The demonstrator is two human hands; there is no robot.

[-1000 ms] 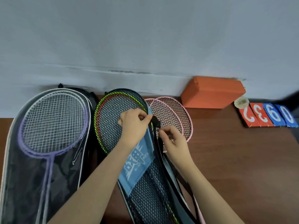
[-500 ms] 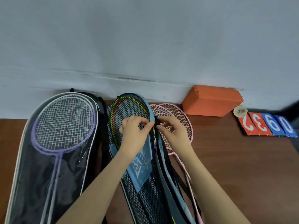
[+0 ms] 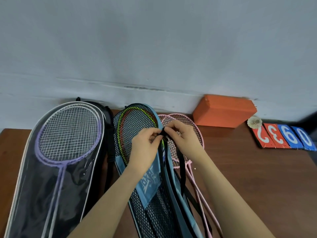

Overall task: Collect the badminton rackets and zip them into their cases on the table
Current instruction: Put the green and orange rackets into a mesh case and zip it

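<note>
Both hands meet at the right edge of the blue mesh case [image 3: 151, 182], at the table's centre: the left hand [image 3: 145, 146] pinches the case edge, and the right hand [image 3: 181, 136] pinches the black zipper pull [image 3: 163, 134] between curled fingers. Yellow and red rackets [image 3: 135, 122] lie inside that case. At 9 o'clock sits a clear case [image 3: 34, 177] holding purple rackets [image 3: 68, 133]. Pink rackets [image 3: 188, 124] lie loose at 3 o'clock, partly under the hands. Toward 2 o'clock stand an orange block [image 3: 224, 110], a shuttlecock [image 3: 254, 122] and number cards [image 3: 283, 138] on the wooden table [image 3: 257, 177].
</note>
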